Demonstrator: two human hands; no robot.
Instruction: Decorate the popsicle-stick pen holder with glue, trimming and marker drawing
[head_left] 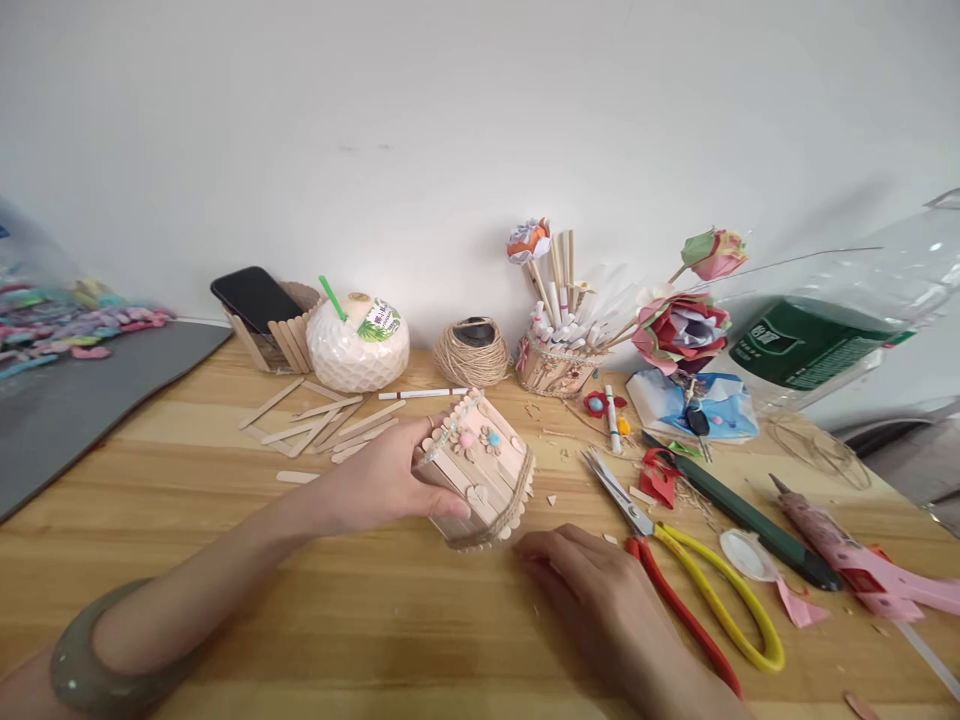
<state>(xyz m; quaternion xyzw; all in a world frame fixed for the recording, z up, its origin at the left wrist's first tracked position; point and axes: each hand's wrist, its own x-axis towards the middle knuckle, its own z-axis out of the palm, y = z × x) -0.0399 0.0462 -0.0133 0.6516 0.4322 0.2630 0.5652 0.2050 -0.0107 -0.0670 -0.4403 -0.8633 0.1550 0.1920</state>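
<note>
My left hand [390, 480] grips a small craft-stick pot [487, 470], tilted and held just above the table. The pot has scalloped edges, a twine band, and small wooden flowers with a pink and a blue centre; its inside is hidden. Close to the pot's lower right, my right hand [585, 580] rests on the table, its fingers curled together. The undersides of those fingers are hidden, so anything in them cannot be seen. Beside this hand lie scissors [660, 530] with red and yellow handles, blades slightly apart.
Loose craft sticks [322, 415] lie behind my left arm. Along the wall stand a phone [255, 297] in a stick holder, a coconut [358, 345], a twine ball [471, 355] and a decorated pot [555, 370] of pens. To the right are a green-handled tool [750, 520], a glue gun [855, 560] and scraps.
</note>
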